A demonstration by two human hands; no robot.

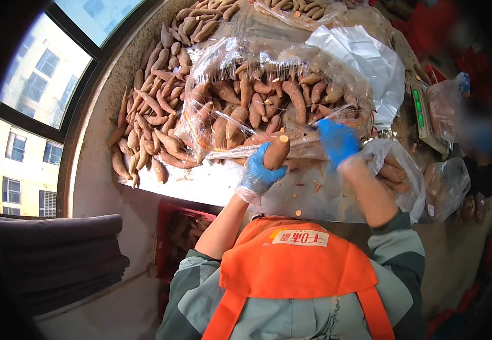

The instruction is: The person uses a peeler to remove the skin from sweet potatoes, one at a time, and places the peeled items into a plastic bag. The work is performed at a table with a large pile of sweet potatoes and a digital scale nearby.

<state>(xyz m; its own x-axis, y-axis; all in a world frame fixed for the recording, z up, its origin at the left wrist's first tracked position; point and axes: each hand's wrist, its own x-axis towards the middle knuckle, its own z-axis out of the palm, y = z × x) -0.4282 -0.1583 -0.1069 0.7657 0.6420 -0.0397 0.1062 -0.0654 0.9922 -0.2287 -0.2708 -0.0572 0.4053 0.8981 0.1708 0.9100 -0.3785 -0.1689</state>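
Observation:
My left hand (261, 172), in a blue glove, is closed around a sweet potato (277, 152) whose cut top end shows pale orange. To its right, my right hand (337, 140), also gloved in blue, is blurred; a small dark thing shows at its fingers, too unclear to name. Just beyond both hands lies a large clear plastic bag (246, 51), opened wide over many sweet potatoes (295, 100). Small cut slices (298, 213) and peel scraps lie on the pale tabletop (271, 208) near my body.
Loose sweet potatoes (144, 127) are heaped left of the bag, beside the window wall. On the right are filled plastic bags (392, 174), a white plastic sheet (369, 63) and a digital scale (424, 114). A red crate (169, 242) holding sweet potatoes stands below the table edge.

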